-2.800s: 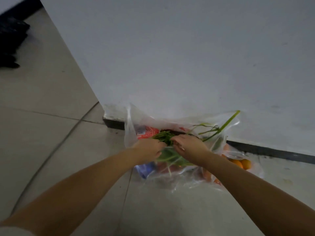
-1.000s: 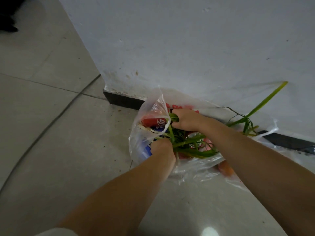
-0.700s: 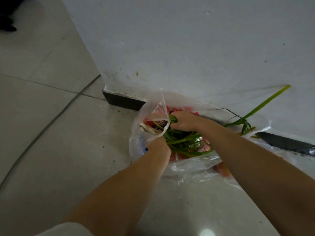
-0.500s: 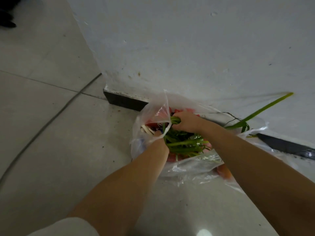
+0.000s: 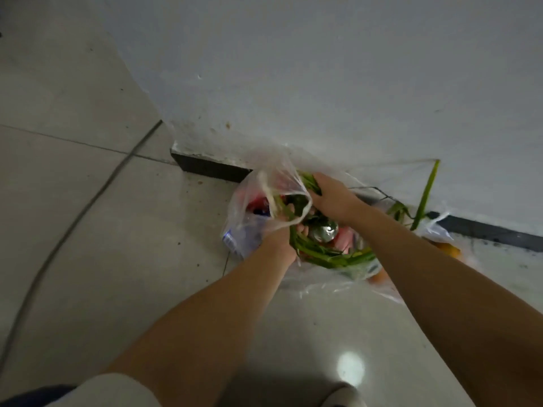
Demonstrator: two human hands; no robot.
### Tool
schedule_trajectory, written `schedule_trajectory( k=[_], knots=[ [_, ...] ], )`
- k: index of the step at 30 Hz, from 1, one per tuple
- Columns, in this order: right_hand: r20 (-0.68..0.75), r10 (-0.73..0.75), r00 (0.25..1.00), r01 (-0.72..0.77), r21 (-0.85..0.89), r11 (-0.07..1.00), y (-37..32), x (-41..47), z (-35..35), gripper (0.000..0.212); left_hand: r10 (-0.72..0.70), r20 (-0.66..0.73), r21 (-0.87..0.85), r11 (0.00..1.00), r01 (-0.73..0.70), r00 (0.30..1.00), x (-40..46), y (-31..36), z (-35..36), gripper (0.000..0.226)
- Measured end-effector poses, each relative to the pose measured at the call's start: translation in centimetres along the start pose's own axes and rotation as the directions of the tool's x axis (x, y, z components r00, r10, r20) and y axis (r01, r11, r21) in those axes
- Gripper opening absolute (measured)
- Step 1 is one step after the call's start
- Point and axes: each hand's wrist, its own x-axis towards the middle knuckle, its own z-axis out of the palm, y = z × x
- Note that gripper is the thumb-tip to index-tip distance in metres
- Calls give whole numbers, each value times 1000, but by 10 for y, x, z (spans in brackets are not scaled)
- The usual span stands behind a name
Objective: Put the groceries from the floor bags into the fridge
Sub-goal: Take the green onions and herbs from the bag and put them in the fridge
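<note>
Your two hands are down in the clear plastic bag on the floor, right by the wall. Your right hand curls over the top of the long green leaves. Your left hand is partly hidden by the bag's thin plastic. Its fingers look curled around the green stalks, and the bag handle lies over it.

I think you are lifting the greens out now. Hold them near the thick end, not by the tips, because the leaves are soft and can snap. Slip your left hand clear of the handle first, or the whole bag may come up with it. Pull slowly. The leaves curl around inside the bag and could drag other things along.

One long leaf pokes out to the right and leans on the wall. Watch that it does not catch.

Under the greens sit a shiny round thing, something pink and something red. I cannot tell what they are. Orange fruits lie in plastic to the right, near the dark strip at the bottom of the wall. A thin cable runs over the floor on your left. The fridge is not in sight.
</note>
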Motion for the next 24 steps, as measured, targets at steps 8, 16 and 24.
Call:
schedule_trajectory(
  k=[8, 16, 24],
  knots=[
    [-103, 279, 955, -253, 216, 943, -47, -119, -107, 19, -79, 70, 127, 989, 70, 994, -177, 57, 44, 12],
    [-195, 417, 887, -319, 393, 862, -131, -231, -230, 18, -54, -30, 329, 942, 61, 998, -313, 103, 90, 32],
    [-281, 534, 797, -401, 415, 817, -211, -369, -323, 19, -139, 105, 521, 851, 65, 985, -491, 134, 146, 20]
  ],
)
